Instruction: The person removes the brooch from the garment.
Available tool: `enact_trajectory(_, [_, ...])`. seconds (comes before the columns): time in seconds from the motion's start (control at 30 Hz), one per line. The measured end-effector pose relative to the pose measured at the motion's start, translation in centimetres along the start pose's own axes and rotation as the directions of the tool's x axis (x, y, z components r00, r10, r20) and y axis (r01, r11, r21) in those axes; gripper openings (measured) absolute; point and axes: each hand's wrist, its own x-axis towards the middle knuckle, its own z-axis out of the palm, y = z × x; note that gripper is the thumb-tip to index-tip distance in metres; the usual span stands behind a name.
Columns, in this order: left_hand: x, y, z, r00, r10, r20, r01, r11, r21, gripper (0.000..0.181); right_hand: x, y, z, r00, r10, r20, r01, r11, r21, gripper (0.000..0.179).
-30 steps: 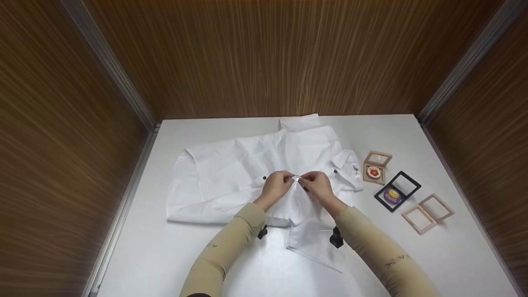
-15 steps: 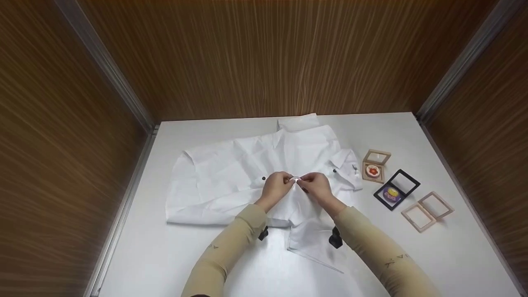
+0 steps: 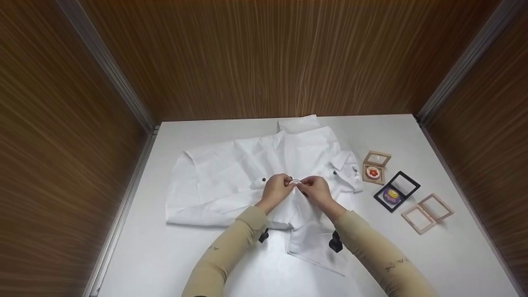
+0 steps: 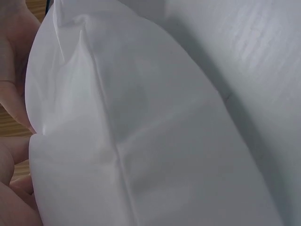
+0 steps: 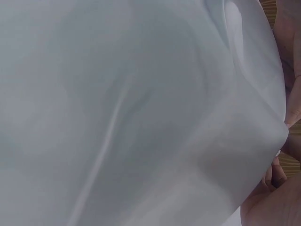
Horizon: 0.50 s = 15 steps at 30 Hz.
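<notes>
A white shirt (image 3: 222, 169) with dark buttons lies spread and creased across the table, its collar (image 3: 344, 165) toward the right. Near the middle, my left hand (image 3: 276, 189) pinches the shirt's front edge between thumb and fingers. Close beside it, my right hand (image 3: 317, 190) pinches the same edge, and a small arc of cloth curves up between the fingertips. One button (image 3: 264, 179) shows left of the hands and another button (image 3: 335, 173) right of them. Raised white cloth (image 4: 155, 113) fills much of the left wrist view and hides most of the fingers; the right wrist view is similar.
Right of the shirt stand a wooden-framed open case (image 3: 373, 172) with a red flower piece, a black open case (image 3: 392, 197) with a purple and yellow piece, and a pale pink open case (image 3: 420, 218). Brown wood-grain panels (image 3: 264, 62) wall the white table (image 3: 144, 255).
The cloth edge between my fingertips has bent slightly and both hands have shifted a little. My hold on the shirt stays the same, and the cases have not moved.
</notes>
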Motion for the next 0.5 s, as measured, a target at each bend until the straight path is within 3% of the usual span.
enact_trajectory(0.27, [0.02,0.21,0.05,0.999,-0.037,0.003,0.037,0.999,0.013,0.015,0.0,-0.02,0.23,1.0,0.012,0.012,-0.012,1.0,0.01,0.016])
enact_trajectory(0.5, [0.01,0.03,-0.01,0.999,-0.035,0.014,0.035,0.999,0.018,0.014,0.04,0.12,0.52,1.0,-0.009,0.008,0.009,1.0,-0.007,0.014])
